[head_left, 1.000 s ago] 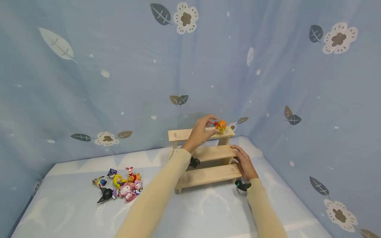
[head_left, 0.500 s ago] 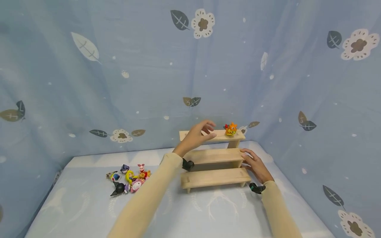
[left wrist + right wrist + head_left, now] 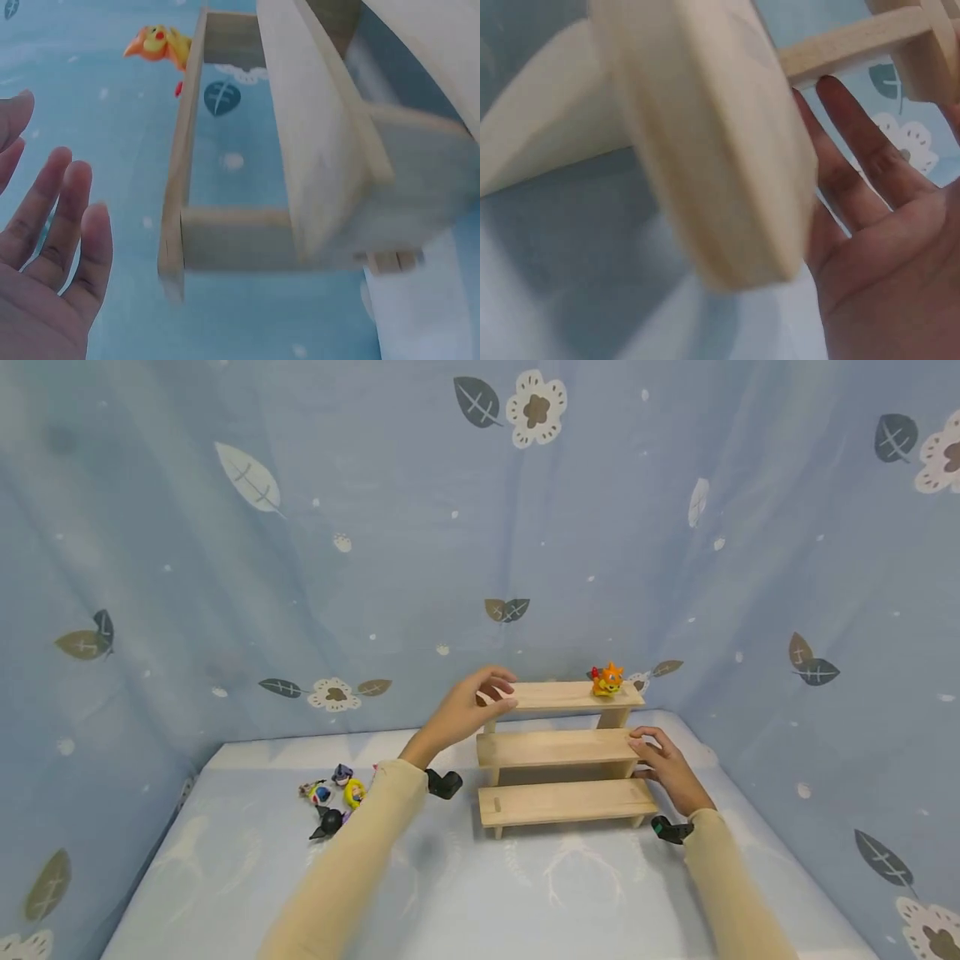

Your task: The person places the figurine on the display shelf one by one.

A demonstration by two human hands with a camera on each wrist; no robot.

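Observation:
A pale wooden three-tier display shelf (image 3: 566, 799) stands on the cloth-covered table. On the right end of its top tier sits an orange and yellow toy figure (image 3: 607, 681), also visible in the left wrist view. My left hand (image 3: 463, 714) hovers by the left end of the top tier, fingers loosely bent and nothing in them. The left wrist view has that hand (image 3: 52, 255) apart from the wood. My right hand (image 3: 671, 771) holds the right end of the middle tier; in the right wrist view its fingers (image 3: 862, 135) reach behind the wood.
Several small toy figures (image 3: 330, 821) lie grouped at the left of the table, partly hidden by the left sleeve (image 3: 352, 868). Blue patterned cloth (image 3: 420, 560) hangs behind and to the right of the table (image 3: 225, 827).
My left hand has let go of the orange figure and moved left along the top tier. My right hand stays at the shelf's right end. The head view has swung left.

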